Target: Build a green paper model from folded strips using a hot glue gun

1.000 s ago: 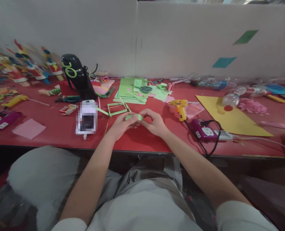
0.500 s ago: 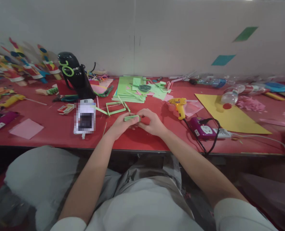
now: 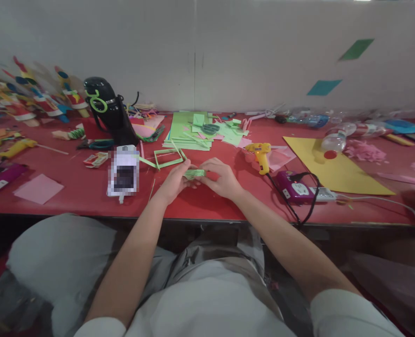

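My left hand [image 3: 174,180] and my right hand [image 3: 220,177] meet over the red table [image 3: 200,201], both pinched on a small bundle of light green paper strips [image 3: 194,173] held level between them. The fingers of each hand are curled round an end of the bundle. Just behind my left hand lies an open green paper frame [image 3: 168,157]. Beyond it is a pile of green paper sheets and offcuts [image 3: 190,131] with scissors [image 3: 210,127] on top.
A phone [image 3: 124,171] lies left of my hands, a black bottle [image 3: 107,110] behind it. A yellow glue gun [image 3: 260,154] and purple power strip [image 3: 296,186] with cable sit right. A yellow sheet [image 3: 337,173], plastic bottle [image 3: 337,139], pink square [image 3: 38,188] and paper figures [image 3: 35,98] spread around.
My hands stay in place on the green bundle; the fingers have shifted slightly along it. The view has drifted a little.
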Demonstrator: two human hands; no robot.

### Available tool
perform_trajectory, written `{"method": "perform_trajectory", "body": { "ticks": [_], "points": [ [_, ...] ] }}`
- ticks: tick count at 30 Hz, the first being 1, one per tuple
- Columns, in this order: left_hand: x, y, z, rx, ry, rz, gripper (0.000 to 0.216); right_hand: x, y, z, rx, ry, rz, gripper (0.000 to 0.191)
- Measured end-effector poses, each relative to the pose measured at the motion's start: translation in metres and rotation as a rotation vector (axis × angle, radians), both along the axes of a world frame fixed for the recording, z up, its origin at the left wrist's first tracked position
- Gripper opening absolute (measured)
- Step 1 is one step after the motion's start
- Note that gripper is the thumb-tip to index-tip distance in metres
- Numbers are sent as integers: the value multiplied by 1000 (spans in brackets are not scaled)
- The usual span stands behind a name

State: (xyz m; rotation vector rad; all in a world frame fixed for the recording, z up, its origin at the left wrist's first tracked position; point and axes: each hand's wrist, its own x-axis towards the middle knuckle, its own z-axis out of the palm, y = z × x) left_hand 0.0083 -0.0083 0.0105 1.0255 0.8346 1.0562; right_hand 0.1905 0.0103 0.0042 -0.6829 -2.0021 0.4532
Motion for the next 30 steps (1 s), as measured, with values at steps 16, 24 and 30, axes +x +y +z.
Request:
{"method": "perform_trajectory", "body": {
  "ticks": [16,24,30],
  "points": [
    [-4,-2,3,20,102,37,47,0,2,-3,35,-40,-2,17],
    [-4,-2,3,18,53,3,41,0,1,-3,52,-10,24,14],
    [-5,-2,4,28,66,-22,43,0,0,-2,33,-29,41,18]
  ]
}}
